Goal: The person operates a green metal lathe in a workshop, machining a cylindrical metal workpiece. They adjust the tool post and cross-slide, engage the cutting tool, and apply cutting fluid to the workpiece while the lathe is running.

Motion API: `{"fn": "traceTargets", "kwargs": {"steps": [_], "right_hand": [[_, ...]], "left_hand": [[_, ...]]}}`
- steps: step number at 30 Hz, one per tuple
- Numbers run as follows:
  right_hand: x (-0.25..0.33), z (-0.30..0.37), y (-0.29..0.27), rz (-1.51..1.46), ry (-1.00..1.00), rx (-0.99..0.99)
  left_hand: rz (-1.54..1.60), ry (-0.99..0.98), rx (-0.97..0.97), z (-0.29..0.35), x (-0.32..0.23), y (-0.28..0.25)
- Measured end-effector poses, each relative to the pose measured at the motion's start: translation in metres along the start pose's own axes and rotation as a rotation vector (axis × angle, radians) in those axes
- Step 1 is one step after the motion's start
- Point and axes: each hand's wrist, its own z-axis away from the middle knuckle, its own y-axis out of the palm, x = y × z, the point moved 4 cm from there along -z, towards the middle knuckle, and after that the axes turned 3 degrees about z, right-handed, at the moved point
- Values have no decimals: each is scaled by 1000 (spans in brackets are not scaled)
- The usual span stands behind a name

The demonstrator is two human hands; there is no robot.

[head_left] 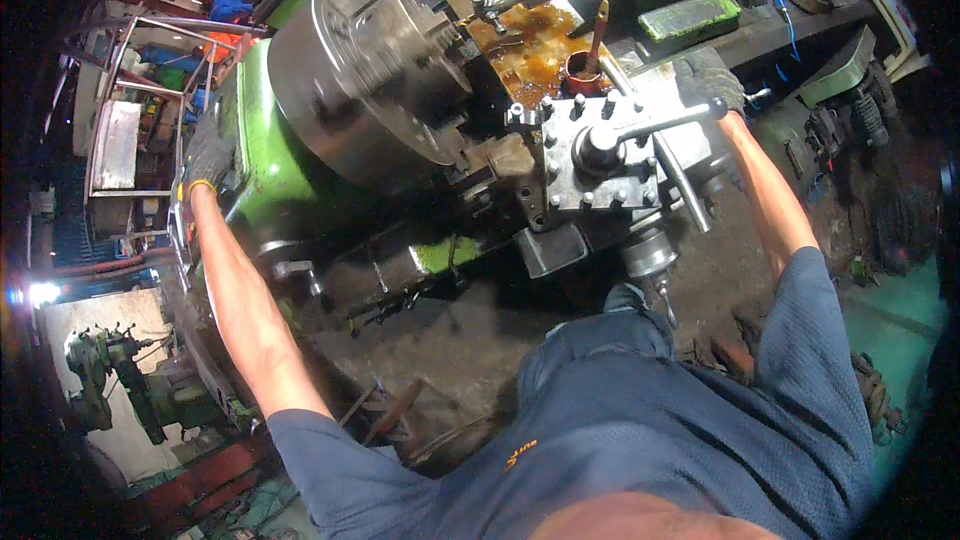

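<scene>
- Green paint, smooth and shiny, covers the rounded box [262, 145] of the machine.
- Next to it sits the chuck [335, 90], a big round chunk of grey metal that looks streaky and blurred.
- The tool post [562, 155] is a flat, square silver block with bolts around its edges and a long lever [660, 122] with a dark knob on top.
- Brown, wet-looking oil spreads over a flat plate [508, 58], with a small reddish cup [580, 83] and a brush [599, 28] standing in it.
- The left hand [212, 148], in a dark knit glove, is at the box's left end; the chuck is to its right.
- The right hand [710, 80], gloved too, is just past the knob, with the tool post to its left.
- I cannot tell whether either hand's fingers are spread or curled.
- Both bare forearms reach up and out, wide apart, the left one nearly straight.
</scene>
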Motion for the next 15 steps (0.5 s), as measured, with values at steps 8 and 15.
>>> {"fn": "traceTargets", "kwargs": {"steps": [8,15], "right_hand": [[-18,0,4,20,54,-50],[-18,-2,3,21,51,-54]], "left_hand": [[175,-206,249,-23,-39,4],[97,-8,71,-18,-30,11]]}}
